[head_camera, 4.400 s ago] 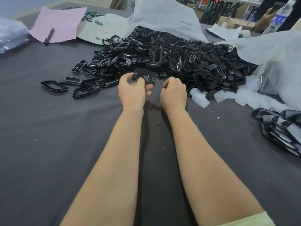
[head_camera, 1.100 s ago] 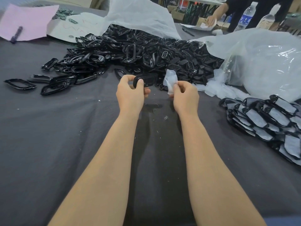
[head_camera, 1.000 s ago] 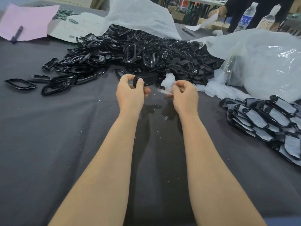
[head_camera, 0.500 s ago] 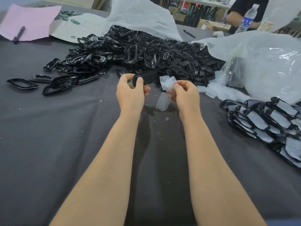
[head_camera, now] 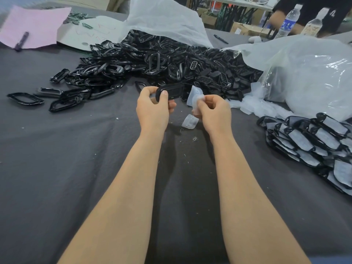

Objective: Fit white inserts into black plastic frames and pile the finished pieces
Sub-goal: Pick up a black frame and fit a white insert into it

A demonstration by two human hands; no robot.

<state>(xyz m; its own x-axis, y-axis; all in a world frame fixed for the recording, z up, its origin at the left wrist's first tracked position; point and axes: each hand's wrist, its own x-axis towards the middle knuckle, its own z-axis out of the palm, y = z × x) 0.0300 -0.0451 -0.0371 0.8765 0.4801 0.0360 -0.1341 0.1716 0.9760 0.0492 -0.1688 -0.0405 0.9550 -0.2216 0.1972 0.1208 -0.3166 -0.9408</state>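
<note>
Since half a second back, the second white insert (head_camera: 190,121) has dropped a little and now sits just under the right hand (head_camera: 215,111); whether it rests on the dark surface (head_camera: 57,168) I cannot tell.

Far left of the heap of black frames (head_camera: 171,60) lies a pink paper (head_camera: 38,23) with a pen (head_camera: 22,40) on it. A few stray frames (head_camera: 24,98) are scattered off the heap's left edge.

At the heap's near edge, the left hand (head_camera: 153,111) grips one black frame (head_camera: 170,90) by its left end, thumb and fingers curled round it, holding it clear of the cloth. Just beside it, the right hand pinches a white insert (head_camera: 193,95) between thumb and fingertips, the piece standing up close to the frame but not touching it.

Right of the heap, loose inserts (head_camera: 257,107) spill from under a clear bag (head_camera: 308,73). Nearer than the bag, the finished pile (head_camera: 314,141) lies in overlapping rows.
</note>
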